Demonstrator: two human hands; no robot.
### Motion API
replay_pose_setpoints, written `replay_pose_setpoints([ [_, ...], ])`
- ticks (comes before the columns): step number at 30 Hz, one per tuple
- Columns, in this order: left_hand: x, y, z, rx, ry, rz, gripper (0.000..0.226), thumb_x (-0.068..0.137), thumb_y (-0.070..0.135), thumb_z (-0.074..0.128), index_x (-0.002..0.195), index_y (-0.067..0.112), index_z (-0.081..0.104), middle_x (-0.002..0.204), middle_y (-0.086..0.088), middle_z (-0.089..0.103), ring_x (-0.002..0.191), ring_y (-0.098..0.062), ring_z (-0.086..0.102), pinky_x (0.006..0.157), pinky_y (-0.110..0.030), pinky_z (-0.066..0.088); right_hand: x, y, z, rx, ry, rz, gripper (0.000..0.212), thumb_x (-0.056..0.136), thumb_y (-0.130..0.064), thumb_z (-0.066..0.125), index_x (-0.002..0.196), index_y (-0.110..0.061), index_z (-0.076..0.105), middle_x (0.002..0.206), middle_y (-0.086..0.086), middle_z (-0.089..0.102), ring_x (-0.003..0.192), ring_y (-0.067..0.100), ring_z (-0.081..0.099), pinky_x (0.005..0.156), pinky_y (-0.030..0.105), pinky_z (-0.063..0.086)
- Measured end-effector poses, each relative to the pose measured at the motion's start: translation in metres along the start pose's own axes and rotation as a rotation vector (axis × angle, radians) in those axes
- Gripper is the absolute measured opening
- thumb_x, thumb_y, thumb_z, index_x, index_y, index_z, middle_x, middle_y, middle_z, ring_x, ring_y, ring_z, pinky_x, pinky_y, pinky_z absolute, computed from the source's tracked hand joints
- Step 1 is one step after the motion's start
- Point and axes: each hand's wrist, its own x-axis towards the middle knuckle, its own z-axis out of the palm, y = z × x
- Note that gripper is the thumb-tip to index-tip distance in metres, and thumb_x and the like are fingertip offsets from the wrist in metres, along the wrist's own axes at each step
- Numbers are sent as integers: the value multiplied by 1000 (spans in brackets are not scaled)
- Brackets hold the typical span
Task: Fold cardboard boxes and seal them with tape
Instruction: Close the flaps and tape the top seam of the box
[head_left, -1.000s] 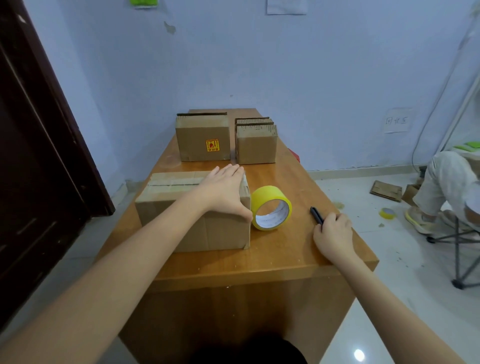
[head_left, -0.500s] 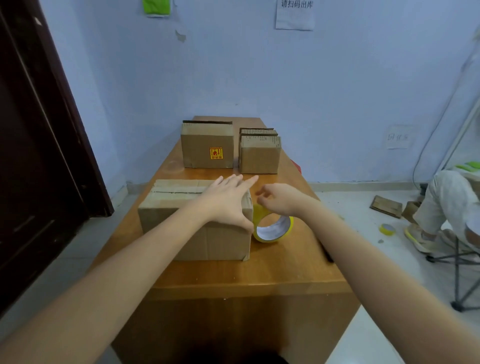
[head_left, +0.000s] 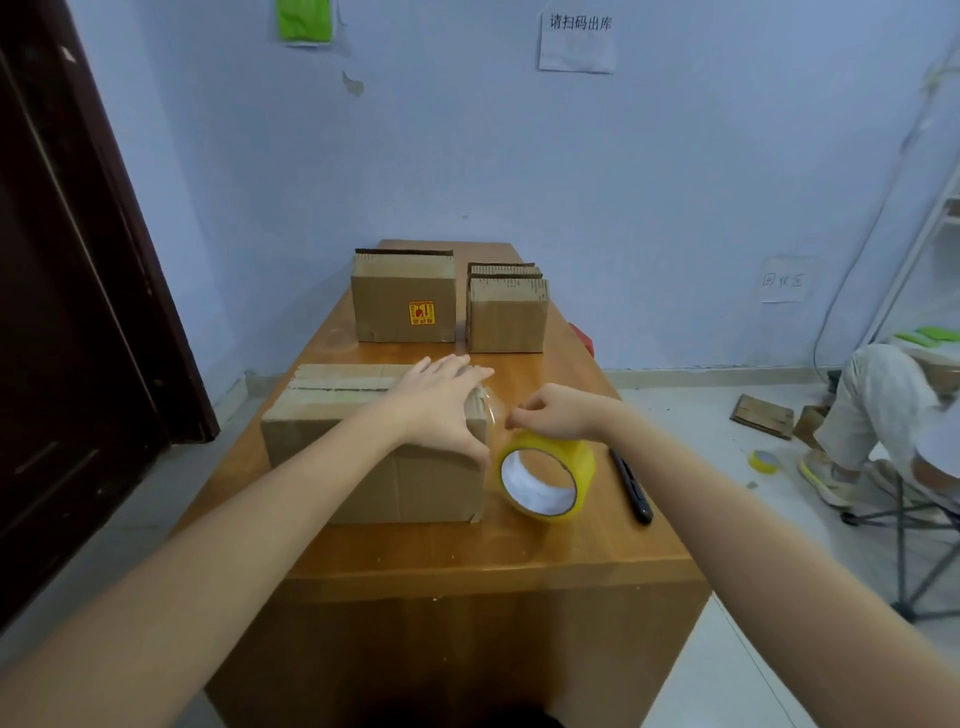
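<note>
At frame centre, left hand (head_left: 441, 402), fingers flat, steadies the light, stiff box (head_left: 374, 447); right hand (head_left: 553, 413) pinches thin, clingy tape (head_left: 545, 475) by its end.

The left hand (head_left: 439, 402) is lying flat with fingers straight, while the right hand (head_left: 553, 413) is pinching with curled fingers, both arms reaching far forward.

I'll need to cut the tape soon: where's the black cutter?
In the head view the black cutter lies on the table near its right edge, just right of the tape roll, under the right forearm.
</note>
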Motion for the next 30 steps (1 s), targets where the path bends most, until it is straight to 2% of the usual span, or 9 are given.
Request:
replay_pose_setpoints([
  [5, -1, -1, 0, -9, 9, 3, 108, 68, 65, 68, 151, 27, 10, 160, -4, 4, 146, -20, 1, 117, -40, -1, -4, -1, 11, 83, 59, -55, 32, 98, -35, 47, 82, -21, 71, 87, 10, 64, 69, 18, 48, 67, 32, 45],
  [8, 0, -1, 1, -12, 11, 2, 107, 68, 65, 68, 151, 28, 12, 159, -3, 5, 146, -20, 2, 117, -40, 0, -13, 5, 11, 113, 93, -44, 32, 97, -34, 49, 86, -15, 73, 76, 2, 59, 61, 14, 44, 60, 24, 40],
  [11, 0, 0, 1, -16, 10, -2, 107, 68, 65, 68, 150, 28, 12, 159, -2, 5, 146, -21, 3, 117, -41, 1, -24, 14, 12, 143, 102, -23, 31, 96, -33, 51, 85, -15, 73, 73, -1, 58, 60, 13, 42, 57, 21, 38],
  [15, 0, 0, 1, -19, 9, -8, 107, 69, 65, 68, 151, 28, 11, 159, -3, 5, 146, -21, 3, 117, -41, 1, -32, 23, 11, 56, 162, 25, 30, 96, -34, 51, 78, -21, 70, 59, -8, 54, 43, 4, 40, 47, 15, 33],
  [17, 1, 0, 0, -21, 10, -9, 107, 69, 66, 68, 151, 28, 10, 159, -3, 5, 146, -22, 3, 117, -41, 1, -35, 26, 11, 18, 239, 55, 28, 96, -35, 50, 77, -24, 68, 67, -7, 61, 57, 5, 52, 54, 21, 41],
  [19, 1, 0, 0, -22, 5, -9, 109, 69, 66, 68, 151, 28, 7, 160, -3, 4, 146, -22, 2, 118, -41, 1, -38, 28, 18, -24, 377, 96, 28, 96, -35, 47, 79, -23, 66, 77, 0, 66, 72, 19, 59, 60, 29, 44],
  [22, -2, 1, 0, -18, 25, -9, 113, 70, 68, 65, 152, 24, 2, 160, -4, 0, 147, -21, 0, 117, -40, 1, -43, 14, 35, -259, 606, 141, 34, 99, -33, 41, 84, -14, 65, 65, 1, 56, 62, 20, 52, 46, 25, 30],
  [26, -13, 5, 2, 9, 228, 21, 102, 73, 70, 61, 147, 13, 21, 158, -5, 16, 145, -19, 15, 115, -36, 20, -42, -7, 53, -556, 632, 177, 21, 101, -20, 38, 83, -13, 47, 59, -2, 39, 47, 13, 34, 44, 25, 21],
  [30, -15, 5, 6, 122, 369, 126, 82, 76, 72, 53, 135, 15, 42, 136, 0, 45, 120, -14, 45, 97, -31, 41, -31, -7, 73, -699, 557, 168, 6, 92, -7, 53, 91, -13, 55, 75, 1, 57, 61, 18, 58, 44, 25, 23],
])
